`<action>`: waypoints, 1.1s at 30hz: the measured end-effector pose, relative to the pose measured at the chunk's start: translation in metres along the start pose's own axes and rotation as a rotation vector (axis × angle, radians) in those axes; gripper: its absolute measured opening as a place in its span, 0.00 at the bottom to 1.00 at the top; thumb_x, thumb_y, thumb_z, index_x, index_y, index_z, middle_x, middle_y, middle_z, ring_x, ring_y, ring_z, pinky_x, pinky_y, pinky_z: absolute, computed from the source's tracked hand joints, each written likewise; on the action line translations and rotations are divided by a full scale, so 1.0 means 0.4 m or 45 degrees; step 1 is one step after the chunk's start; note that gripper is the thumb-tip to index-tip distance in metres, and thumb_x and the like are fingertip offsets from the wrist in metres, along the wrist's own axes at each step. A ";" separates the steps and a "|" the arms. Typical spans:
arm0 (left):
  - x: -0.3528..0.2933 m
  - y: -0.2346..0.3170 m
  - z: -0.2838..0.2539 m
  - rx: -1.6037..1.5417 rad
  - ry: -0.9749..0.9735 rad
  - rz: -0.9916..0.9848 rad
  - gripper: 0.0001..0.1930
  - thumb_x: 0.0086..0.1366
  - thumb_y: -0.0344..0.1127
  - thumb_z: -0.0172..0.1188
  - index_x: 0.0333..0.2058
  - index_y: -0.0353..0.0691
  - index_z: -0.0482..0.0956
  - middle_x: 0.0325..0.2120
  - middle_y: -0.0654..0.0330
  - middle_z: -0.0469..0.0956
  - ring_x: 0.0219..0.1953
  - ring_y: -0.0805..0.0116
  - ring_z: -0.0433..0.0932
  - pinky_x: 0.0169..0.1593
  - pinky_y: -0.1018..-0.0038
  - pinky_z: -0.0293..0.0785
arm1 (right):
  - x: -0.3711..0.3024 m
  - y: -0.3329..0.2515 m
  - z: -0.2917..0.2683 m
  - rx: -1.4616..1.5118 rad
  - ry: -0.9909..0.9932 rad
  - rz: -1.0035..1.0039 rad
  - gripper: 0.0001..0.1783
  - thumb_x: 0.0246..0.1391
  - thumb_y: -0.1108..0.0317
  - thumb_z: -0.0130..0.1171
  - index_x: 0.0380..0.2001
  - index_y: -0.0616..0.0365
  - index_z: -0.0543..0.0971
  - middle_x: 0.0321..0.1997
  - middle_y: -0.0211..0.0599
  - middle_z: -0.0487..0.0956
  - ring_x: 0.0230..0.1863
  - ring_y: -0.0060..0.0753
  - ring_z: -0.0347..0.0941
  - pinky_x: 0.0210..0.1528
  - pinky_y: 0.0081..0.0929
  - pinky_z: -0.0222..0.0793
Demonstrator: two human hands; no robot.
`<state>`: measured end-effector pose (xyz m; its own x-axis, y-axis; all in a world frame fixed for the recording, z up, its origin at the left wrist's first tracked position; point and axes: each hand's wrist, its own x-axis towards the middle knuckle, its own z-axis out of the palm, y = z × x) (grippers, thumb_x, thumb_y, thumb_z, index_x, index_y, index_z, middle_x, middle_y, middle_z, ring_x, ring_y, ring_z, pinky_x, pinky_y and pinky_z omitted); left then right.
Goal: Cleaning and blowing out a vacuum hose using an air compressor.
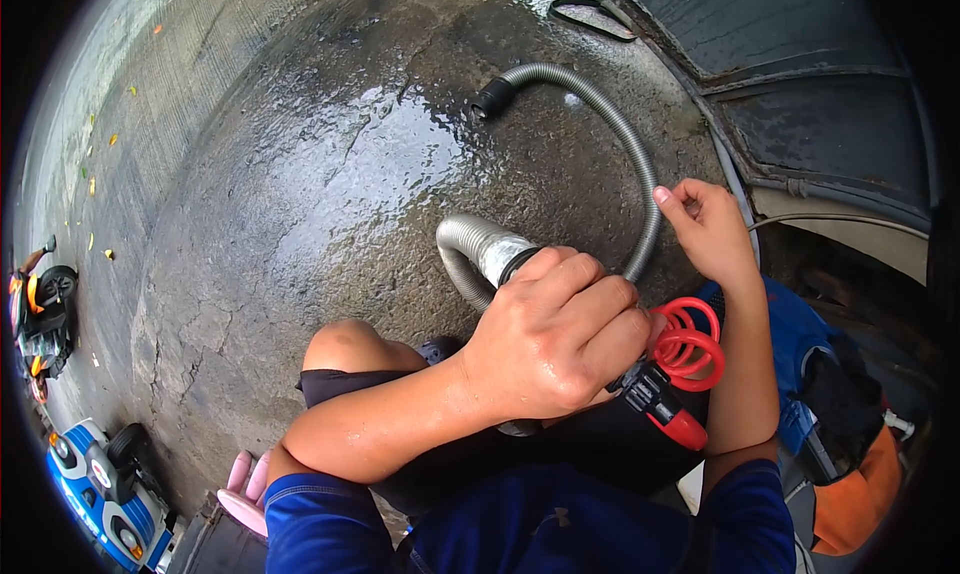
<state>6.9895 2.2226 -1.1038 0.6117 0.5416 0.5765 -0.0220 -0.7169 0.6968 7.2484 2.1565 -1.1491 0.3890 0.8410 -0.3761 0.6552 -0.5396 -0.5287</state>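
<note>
My left hand [565, 334] is wrapped round the black end piece of a grey corrugated hose [480, 239], in front of my knees. Below its little finger a black fitting with a red tip [660, 404] sticks out, beside a red coiled hose [692, 344]. Most of what lies inside the fist is hidden. My right hand [708, 224] is raised at the right with fingers loosely curled and thumb stretched out, nothing visible in it. Its thumb appears close to the hose's far curve; I cannot tell whether they touch. The other black hose end [492, 97] lies on the wet concrete.
A dark metal gate [810, 114] runs along the right, with a thin cable [850, 217] below it. A blue and orange bag [855, 494] stands at my right. Ride-on toy vehicles [105, 494] are at the left. A black strap [592, 19] lies far off.
</note>
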 end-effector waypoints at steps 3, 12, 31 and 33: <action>-0.005 -0.002 -0.001 0.006 -0.016 -0.001 0.10 0.49 0.28 0.77 0.26 0.35 0.82 0.25 0.58 0.80 0.26 0.62 0.78 0.30 0.68 0.73 | 0.001 0.006 0.004 -0.001 0.003 -0.007 0.21 0.69 0.58 0.65 0.26 0.64 0.79 0.17 0.23 0.70 0.21 0.13 0.61 0.24 0.26 0.57; -0.016 -0.009 0.000 0.005 -0.055 0.002 0.09 0.50 0.28 0.76 0.26 0.35 0.82 0.25 0.57 0.80 0.26 0.61 0.78 0.31 0.67 0.73 | -0.005 -0.013 0.003 -0.032 -0.031 0.002 0.22 0.68 0.56 0.66 0.28 0.66 0.80 0.18 0.27 0.73 0.22 0.16 0.64 0.25 0.27 0.60; -0.047 -0.026 0.032 0.044 -0.185 -0.021 0.11 0.51 0.39 0.70 0.30 0.41 0.81 0.28 0.61 0.73 0.33 0.60 0.76 0.39 0.64 0.71 | 0.054 0.571 0.398 -0.235 -0.033 0.660 0.42 0.52 0.60 0.77 0.65 0.69 0.72 0.59 0.59 0.81 0.61 0.52 0.80 0.66 0.40 0.73; -0.047 -0.031 0.036 0.091 -0.186 0.002 0.11 0.49 0.39 0.69 0.30 0.42 0.81 0.28 0.62 0.74 0.34 0.60 0.76 0.39 0.64 0.71 | 0.055 0.573 0.425 -0.372 0.049 0.640 0.39 0.50 0.62 0.77 0.62 0.72 0.74 0.55 0.58 0.84 0.57 0.52 0.82 0.63 0.41 0.75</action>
<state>6.9896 2.2150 -1.1294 0.7206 0.4746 0.5055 0.0302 -0.7499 0.6609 7.2970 2.0445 -1.4079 0.7181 0.4886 -0.4956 0.5337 -0.8436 -0.0584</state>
